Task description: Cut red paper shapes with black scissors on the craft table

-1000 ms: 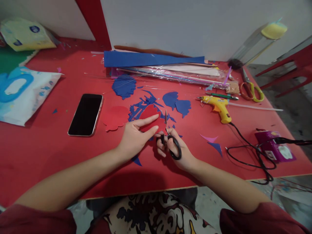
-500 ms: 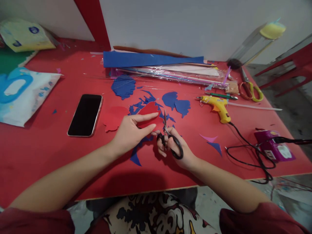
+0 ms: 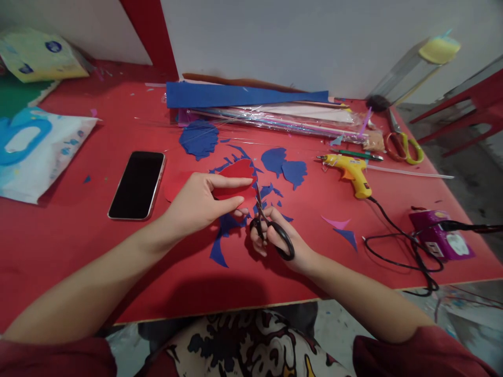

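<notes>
My left hand [image 3: 204, 201] pinches a red foam or paper sheet [image 3: 236, 172] between fingers and thumb; its right edge is cut in a wavy line. My right hand [image 3: 283, 235] has its fingers through the black handles of a pair of scissors [image 3: 282, 242]. The scissor blades point away from me and lie against the sheet's right edge, close to my left fingertips. Under and around the hands are several blue scraps [image 3: 219, 251]. Part of the red sheet is hidden behind my left hand.
Blue petal-like cutouts [image 3: 294, 174] lie beyond the hands. At left is a phone [image 3: 137, 184] and a wipes pack [image 3: 47, 152]. On the right are a yellow glue gun [image 3: 353, 173], its looped cord, a purple power block [image 3: 444, 235] and other scissors [image 3: 412, 149]. Wrapped sticks line the wall.
My left hand and the red sheet have shifted slightly left and turned a little. The scissors have moved a little left too, staying at the sheet's edge.
</notes>
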### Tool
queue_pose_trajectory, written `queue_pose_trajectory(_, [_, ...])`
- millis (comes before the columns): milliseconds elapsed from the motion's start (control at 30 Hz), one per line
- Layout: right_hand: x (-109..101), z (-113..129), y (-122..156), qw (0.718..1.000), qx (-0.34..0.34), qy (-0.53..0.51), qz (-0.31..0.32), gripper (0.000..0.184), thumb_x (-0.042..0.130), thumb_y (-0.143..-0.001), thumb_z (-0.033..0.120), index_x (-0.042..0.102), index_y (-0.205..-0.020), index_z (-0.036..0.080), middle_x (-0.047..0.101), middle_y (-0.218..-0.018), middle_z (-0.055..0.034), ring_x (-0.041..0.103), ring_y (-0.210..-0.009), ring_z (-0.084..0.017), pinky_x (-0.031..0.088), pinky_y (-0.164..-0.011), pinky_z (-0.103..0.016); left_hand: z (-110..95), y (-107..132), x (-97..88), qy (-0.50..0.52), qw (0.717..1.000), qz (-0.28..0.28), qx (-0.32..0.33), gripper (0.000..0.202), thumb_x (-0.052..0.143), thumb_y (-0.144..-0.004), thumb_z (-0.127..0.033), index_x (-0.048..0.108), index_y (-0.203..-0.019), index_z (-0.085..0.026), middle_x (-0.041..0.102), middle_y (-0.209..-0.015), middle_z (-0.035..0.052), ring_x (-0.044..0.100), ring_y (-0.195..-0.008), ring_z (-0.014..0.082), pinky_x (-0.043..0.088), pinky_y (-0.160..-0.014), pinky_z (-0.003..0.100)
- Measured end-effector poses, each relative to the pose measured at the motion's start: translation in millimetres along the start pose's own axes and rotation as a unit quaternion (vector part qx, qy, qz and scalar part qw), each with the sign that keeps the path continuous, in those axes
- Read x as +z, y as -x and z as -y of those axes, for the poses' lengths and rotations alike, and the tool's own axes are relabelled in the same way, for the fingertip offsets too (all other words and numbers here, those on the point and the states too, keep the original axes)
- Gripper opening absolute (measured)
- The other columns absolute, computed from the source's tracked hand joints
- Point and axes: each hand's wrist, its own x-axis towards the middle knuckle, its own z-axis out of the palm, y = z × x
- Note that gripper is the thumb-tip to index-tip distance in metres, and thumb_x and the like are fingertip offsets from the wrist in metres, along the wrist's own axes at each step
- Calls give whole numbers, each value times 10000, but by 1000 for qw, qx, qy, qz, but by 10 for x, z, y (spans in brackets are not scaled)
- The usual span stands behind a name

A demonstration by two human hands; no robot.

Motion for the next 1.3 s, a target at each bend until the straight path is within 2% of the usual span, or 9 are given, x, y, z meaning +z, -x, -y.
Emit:
queue_pose_trajectory(167, [2,21,2,1000,3,-5,-5,386,581,-791,541,361,-837,228,449,-606,82,408,-457,-69,367,-484,-236,-11,-3,-19,-5,999,34,-13,348,665,-688,-90,714,-1008,-219,754,-815,-4,717,-639,182,591,-572,201])
queue_pose_trajectory(500, [6,18,3,1000,6,-3,-7,381,579,-793,542,369,-846,229,453,-604,83,412,-456,-69,372,-488,-238,-83,44,-32,-81,996,20,23,399,654,-706,-123,678,-1088,-239,753,-846,-11,716,-641,163,593,-584,210])
queue_pose_trajectory(667, [13,10,-38,997,7,-3,-77,425,613,-746,566,384,-887,237,452,-586,87,414,-452,-76,363,-466,-231,-132,59,-78,-86,996,-9,22,400,671,-692,-147,684,-1081,-239,753,-845,-9,715,-655,165,586,-591,213])
queue_pose_trajectory(767, [-8,17,-75,989,-21,15,-146,410,628,-740,539,396,-905,243,448,-575,93,408,-457,-72,335,-454,-214,-126,51,-88,-62,997,48,4,433,654,-688,-132,669,-1106,-240,753,-819,-14,713,-658,158,579,-592,205])
queue_pose_trajectory(867, [-43,36,-103,978,-42,26,-203,395,688,-706,432,405,-918,256,474,-627,86,423,-491,-72,336,-455,-205,-86,41,-61,-37,984,170,-44,432,613,-692,-90,673,-1102,-213,739,-662,-16,706,-601,157,571,-567,207])
queue_pose_trajectory(933, [-64,48,-113,972,-48,37,-226,414,727,-658,329,408,-913,264,497,-685,77,455,-537,-75,371,-487,-207,-42,38,-28,-20,970,232,-73,433,588,-694,-70,679,-1093,-208,717,-578,-13,699,-557,162,565,-543,214])
queue_pose_trajectory(1067, [-82,66,-121,968,-60,59,-238,423,713,-615,195,393,-885,263,495,-687,82,468,-544,-70,407,-533,-215,27,36,31,-7,971,228,-76,414,594,-662,-55,715,-1028,-206,712,-557,21,682,-495,179,542,-475,220])
queue_pose_trajectory(1300, [-109,84,-145,967,-45,81,-237,434,675,-593,189,367,-891,259,503,-687,92,448,-487,-58,389,-469,-201,21,40,45,-27,972,227,-57,417,572,-652,-63,720,-1014,-211,710,-564,-3,687,-515,171,534,-496,213])
